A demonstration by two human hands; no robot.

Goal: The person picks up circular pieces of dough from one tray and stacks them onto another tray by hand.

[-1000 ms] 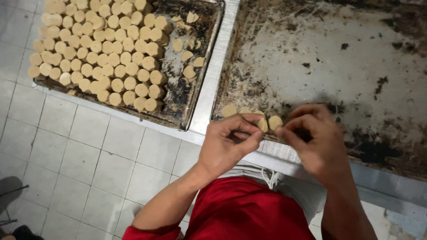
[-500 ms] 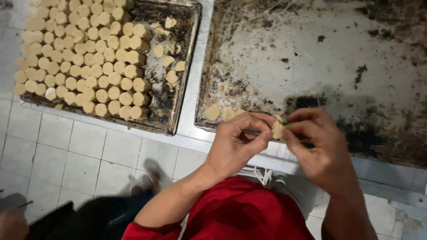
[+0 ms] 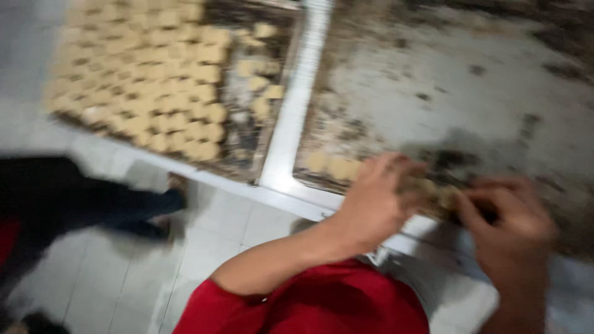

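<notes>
Stained baking tray (image 3: 470,93) lies under both hands; left hand (image 3: 377,201) and right hand (image 3: 510,226) pinch a dough piece (image 3: 442,196) between them

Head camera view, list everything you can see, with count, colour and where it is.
left tray: one, dark and crusted, upper left
tan dough pieces: many, too blurred to count, packed in rows in the left tray
right tray: one, grey with dark patches, upper right
dough pieces by the hands: a few, tan, near edge of right tray
tiled floor: pale, below
another person's dark leg: one, left
red shirt: bottom centre
left hand: fingers over the near tray edge
right hand: beside it
</notes>
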